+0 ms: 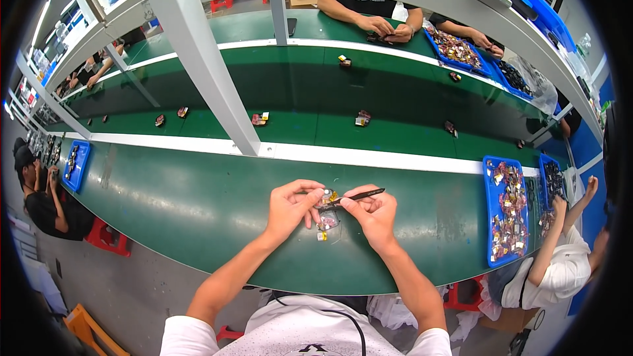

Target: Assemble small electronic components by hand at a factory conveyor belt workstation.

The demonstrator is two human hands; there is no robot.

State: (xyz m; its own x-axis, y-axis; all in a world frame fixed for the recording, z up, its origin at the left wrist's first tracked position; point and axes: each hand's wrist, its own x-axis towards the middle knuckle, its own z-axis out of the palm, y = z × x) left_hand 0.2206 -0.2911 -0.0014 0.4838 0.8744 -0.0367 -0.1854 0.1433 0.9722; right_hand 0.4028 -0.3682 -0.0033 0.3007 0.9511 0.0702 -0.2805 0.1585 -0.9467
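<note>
Over the green bench (198, 204) in front of me, my left hand (290, 207) is closed on a small electronic assembly with thin wires (328, 219), a clear or grey part and yellow-and-white bits. My right hand (372, 216) pinches black tweezers (366, 194). Their dark end points left into the assembly, between my two hands. A small yellow-and-white tagged piece (322, 237) hangs or lies just below it. My fingers hide part of the assembly, so its exact shape cannot be made out.
At the right, a blue tray (488, 217) holds many similar small assemblies, with a smaller blue tray (545, 159) of black parts beside it. Similar pieces (362, 118) sit on the green conveyor (310, 128) beyond a white rail. A grey post (211, 59) rises ahead. Co-workers sit left, right and across.
</note>
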